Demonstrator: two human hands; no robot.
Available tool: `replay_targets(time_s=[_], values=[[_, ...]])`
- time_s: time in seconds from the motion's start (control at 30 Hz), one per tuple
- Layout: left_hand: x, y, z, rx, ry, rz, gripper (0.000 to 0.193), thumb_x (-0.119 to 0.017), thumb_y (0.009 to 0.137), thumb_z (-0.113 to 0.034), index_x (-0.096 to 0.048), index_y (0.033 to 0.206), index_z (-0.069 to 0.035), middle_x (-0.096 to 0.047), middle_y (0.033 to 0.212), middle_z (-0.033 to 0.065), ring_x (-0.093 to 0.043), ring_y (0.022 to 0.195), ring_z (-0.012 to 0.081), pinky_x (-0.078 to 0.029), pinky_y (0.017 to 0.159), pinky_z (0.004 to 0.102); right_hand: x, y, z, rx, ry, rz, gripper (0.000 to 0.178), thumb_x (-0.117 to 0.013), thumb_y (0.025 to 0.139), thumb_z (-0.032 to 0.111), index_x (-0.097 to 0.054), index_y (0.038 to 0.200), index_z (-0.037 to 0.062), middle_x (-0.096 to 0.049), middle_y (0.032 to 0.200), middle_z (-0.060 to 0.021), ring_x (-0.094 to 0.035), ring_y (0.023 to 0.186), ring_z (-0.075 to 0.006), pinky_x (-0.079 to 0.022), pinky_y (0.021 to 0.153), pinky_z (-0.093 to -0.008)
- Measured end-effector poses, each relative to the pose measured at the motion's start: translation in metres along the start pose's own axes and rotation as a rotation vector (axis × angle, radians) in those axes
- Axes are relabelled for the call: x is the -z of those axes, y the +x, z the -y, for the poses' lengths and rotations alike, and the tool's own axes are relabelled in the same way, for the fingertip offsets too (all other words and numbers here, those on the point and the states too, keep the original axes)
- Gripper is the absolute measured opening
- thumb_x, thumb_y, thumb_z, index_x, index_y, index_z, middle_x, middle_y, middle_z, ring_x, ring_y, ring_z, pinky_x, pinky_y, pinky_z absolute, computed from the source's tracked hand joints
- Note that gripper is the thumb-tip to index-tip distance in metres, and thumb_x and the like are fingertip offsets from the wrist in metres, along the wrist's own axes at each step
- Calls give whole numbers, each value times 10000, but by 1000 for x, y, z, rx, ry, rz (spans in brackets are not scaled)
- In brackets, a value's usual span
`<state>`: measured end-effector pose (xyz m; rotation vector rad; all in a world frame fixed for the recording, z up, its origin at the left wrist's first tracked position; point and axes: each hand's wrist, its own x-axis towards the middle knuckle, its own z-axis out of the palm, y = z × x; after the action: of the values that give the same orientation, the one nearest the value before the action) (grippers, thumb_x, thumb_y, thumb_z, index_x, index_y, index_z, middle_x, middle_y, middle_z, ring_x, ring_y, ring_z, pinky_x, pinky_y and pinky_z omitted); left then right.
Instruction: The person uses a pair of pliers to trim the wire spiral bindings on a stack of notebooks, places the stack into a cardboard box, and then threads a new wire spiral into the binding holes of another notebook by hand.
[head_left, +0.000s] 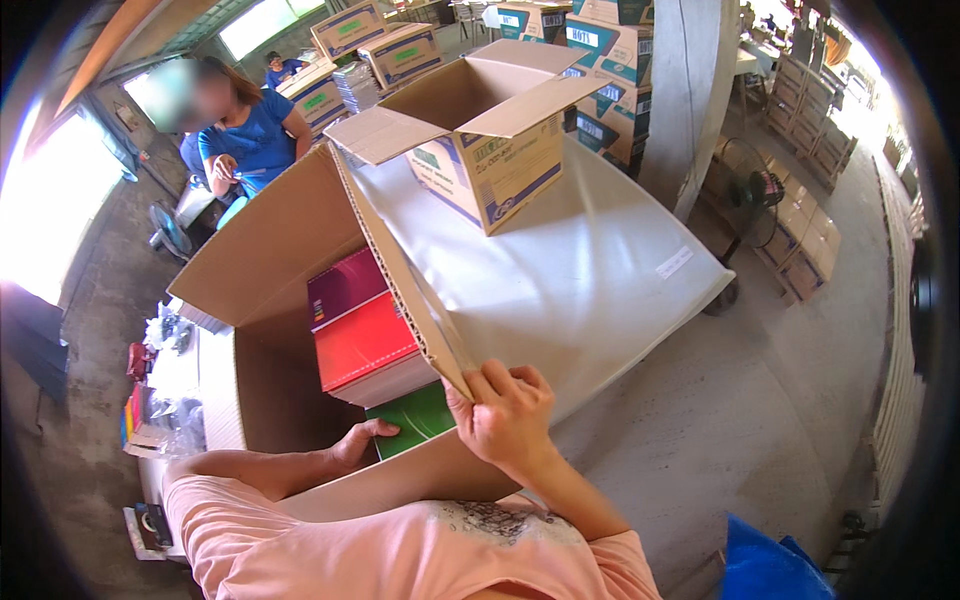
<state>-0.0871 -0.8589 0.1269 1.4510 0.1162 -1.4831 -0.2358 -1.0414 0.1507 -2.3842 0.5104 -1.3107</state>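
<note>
A large open cardboard box (275,235) stands right in front of me. Inside it lie stacked notebooks: a red notebook (365,340) tops a thick pile, and a purple notebook (345,288) is behind it. Nearer to me, lower than the red pile, is a green notebook (415,420). My left hand (360,443) reaches into the box and grips the green notebook's left edge, thumb on top and the other fingers hidden. My right hand (507,415) is closed on the upright right flap (405,290) of the box, at its near corner.
A second open carton (500,165) stands farther back on the pale table (600,250). Behind it rise stacked cartons (615,60) and a pillar (690,100). A fan (750,190) is at the right. A person in blue (255,140) works at the far left. Plastic-wrapped items (180,425) lie left of the box.
</note>
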Motion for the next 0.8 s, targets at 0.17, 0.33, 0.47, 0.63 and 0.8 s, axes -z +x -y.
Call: replay_targets(time_s=[0.17,0.33,0.47,0.63,0.8], values=[[6,-31,-12,65,-98,-83,583,-661,667,-214,-514,1201,-31,-597,1132,162,-571,1013,301,-440,920,443,1,0,2,11,10,15,174,-685,718,261,-566,696,135,-488,656,5,-543,510,-149,-428,568,-305],[10,-54,-24,56,-82,-97,538,-639,685,-219,-535,1179,-33,-608,1114,155,-578,996,292,-441,910,440,2,4,6,53,51,-13,197,-636,832,186,-605,655,106,-481,581,-12,-482,476,-195,-382,500,-307],[-1,-78,-34,179,-82,-257,429,-623,702,-207,-591,1094,-36,-651,1004,147,-622,894,279,-477,867,420,8,4,3,32,29,52,190,-619,851,179,-644,717,45,-544,619,-57,-537,519,-256,-403,517,-348],[8,-124,-32,5,-129,-347,365,-601,731,-195,-598,1050,-16,-654,992,149,-639,879,257,-508,834,393,5,8,4,78,-59,-31,264,-575,881,220,-639,680,61,-512,592,-53,-532,494,-264,-429,518,-355],[29,-155,-21,-333,-212,-411,435,-636,710,-294,-584,1070,-56,-647,1027,119,-628,898,234,-482,836,371,-1,3,8,41,-72,-5,289,-543,906,246,-675,760,34,-612,704,-95,-588,568,-295,-452,549,-389]])
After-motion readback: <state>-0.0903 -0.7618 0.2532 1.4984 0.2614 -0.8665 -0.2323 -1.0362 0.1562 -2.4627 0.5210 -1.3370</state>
